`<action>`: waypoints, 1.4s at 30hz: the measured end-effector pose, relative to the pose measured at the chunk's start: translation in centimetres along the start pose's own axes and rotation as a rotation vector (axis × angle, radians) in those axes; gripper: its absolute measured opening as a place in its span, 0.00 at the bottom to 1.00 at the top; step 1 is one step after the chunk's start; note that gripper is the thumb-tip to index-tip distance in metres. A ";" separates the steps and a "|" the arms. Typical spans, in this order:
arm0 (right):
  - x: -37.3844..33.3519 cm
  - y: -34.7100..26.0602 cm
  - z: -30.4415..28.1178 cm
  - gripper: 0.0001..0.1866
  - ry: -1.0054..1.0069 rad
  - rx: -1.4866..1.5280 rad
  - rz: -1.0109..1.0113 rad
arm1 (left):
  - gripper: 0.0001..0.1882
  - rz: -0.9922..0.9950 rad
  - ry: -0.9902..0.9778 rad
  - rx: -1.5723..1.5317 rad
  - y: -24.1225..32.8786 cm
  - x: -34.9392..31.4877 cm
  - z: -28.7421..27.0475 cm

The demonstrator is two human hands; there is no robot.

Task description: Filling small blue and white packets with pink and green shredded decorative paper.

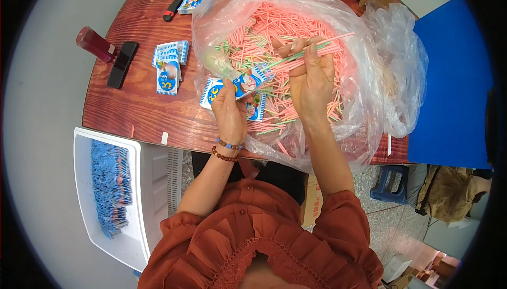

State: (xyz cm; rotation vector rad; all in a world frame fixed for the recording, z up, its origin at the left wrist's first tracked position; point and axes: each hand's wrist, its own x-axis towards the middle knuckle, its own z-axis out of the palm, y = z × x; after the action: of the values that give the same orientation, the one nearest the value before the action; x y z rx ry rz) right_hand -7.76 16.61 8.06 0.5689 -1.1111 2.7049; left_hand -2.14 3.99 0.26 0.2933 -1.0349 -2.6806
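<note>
While pinching a blue-and-white packet (248, 82) in the nearly closed left hand (231, 114), gripping thin pink and green sticks (286, 63) in the curled right hand (312, 85) — above a clear bag (364, 88).

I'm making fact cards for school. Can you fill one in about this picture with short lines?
Left hand: holding a blue-and-white packet; another shows below it
Left wrist: two beaded bracelets
Right hand: pinching thin pink and green sticks; can't tell if their tips are inside the packet
In front: clear plastic bag full of loose sticks
Left side of table: small packet pile, black phone, red bottle
Beside table: white tub with blue packets inside
</note>
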 end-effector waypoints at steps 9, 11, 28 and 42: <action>0.4 -0.1 -0.5 0.05 -0.028 -0.046 -0.048 | 0.17 0.007 0.040 0.080 -0.2 0.1 -0.4; 0.1 0.2 -0.4 0.06 -0.028 -0.057 -0.021 | 0.17 0.014 0.043 0.078 -0.3 0.1 -0.3; -2.9 3.0 1.2 0.14 -0.027 -0.637 -0.060 | 0.15 0.015 -0.007 -0.002 -1.3 0.3 0.3; -0.5 0.3 -1.0 0.26 -0.079 -0.614 0.179 | 0.18 -0.052 -0.030 -0.156 -1.8 1.2 1.8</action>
State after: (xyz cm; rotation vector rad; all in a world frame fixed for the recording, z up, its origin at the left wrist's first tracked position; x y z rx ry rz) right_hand -7.73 17.12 6.99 0.4855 -1.9777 2.2845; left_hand -4.07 6.08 0.23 0.2529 -0.8301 -2.8005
